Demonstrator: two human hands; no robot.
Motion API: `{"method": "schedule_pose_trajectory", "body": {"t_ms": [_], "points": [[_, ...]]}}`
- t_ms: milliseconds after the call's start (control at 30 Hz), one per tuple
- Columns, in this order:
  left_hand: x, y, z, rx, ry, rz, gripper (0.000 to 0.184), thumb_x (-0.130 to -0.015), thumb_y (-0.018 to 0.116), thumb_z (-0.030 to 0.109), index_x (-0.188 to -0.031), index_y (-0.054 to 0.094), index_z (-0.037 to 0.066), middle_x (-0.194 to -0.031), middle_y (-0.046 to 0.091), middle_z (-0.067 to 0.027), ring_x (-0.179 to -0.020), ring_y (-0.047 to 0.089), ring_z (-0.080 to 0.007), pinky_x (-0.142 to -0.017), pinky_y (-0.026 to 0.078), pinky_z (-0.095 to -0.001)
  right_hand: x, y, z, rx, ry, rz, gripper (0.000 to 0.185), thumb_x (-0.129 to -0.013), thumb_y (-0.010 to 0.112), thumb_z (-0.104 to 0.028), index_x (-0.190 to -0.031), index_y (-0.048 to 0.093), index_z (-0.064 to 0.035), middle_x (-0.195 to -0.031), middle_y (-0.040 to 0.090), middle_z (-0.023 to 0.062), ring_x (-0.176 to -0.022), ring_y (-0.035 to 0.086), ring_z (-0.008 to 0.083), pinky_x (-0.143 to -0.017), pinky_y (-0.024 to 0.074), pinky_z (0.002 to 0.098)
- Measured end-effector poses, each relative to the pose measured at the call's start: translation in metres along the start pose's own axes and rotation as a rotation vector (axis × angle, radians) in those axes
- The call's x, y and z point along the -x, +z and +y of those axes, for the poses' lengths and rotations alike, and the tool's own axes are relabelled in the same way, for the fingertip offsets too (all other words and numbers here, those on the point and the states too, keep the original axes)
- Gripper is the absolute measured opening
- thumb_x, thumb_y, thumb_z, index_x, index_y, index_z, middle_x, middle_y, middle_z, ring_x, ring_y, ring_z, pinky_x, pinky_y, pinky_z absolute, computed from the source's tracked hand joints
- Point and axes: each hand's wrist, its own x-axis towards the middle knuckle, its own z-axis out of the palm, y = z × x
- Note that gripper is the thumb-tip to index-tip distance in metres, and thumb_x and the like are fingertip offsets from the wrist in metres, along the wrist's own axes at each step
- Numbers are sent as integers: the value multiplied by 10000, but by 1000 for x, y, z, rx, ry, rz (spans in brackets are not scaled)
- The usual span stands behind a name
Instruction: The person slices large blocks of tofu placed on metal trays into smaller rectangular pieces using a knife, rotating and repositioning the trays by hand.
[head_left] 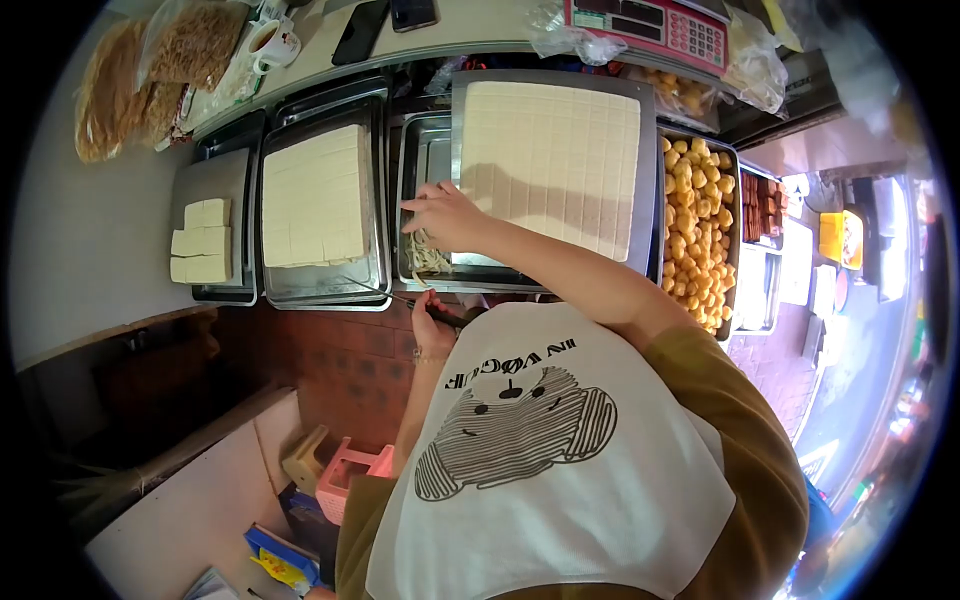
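My right hand reaches over a metal tray, fingers apart and bent, with nothing visibly held. Pale, noodle-like strips lie in that tray just below its fingers. Close to my body, my left hand is closed around the dark handle of a thin-bladed tool. The blade, seen nearly edge-on, points left across the front rim of the neighbouring tray. On that tray lies a scored slab of white tofu. A larger scored tofu slab rests on a board beside my right forearm.
Several tofu blocks sit on the far-left tray. To the right is a tray of golden fried balls. A pink scale, phones and a cup stand along the back counter. A pink stool is low at left.
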Motion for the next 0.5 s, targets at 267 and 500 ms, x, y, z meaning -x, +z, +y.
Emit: {"method": "schedule_pose_trajectory", "body": {"t_ms": [267,500], "points": [[-8,1,1,-58,-33,1,55,-870,534,176,-851,543,125,-646,450,54,-571,432,-94,-558,377,-265,4,-11,-6,96,161,80,211,-636,722,-148,-844,684,-150,-1006,518,31,-1021,448,239,-847,353,352],[-3,2,0,-91,-14,-16,73,-852,576,177,-881,574,109,-683,483,50,-608,444,-82,-577,380,-239,7,6,-15,104,110,117,342,-668,667,-76,-1001,676,-154,-1088,507,55,-1055,421,259,-867,353,366]]}}
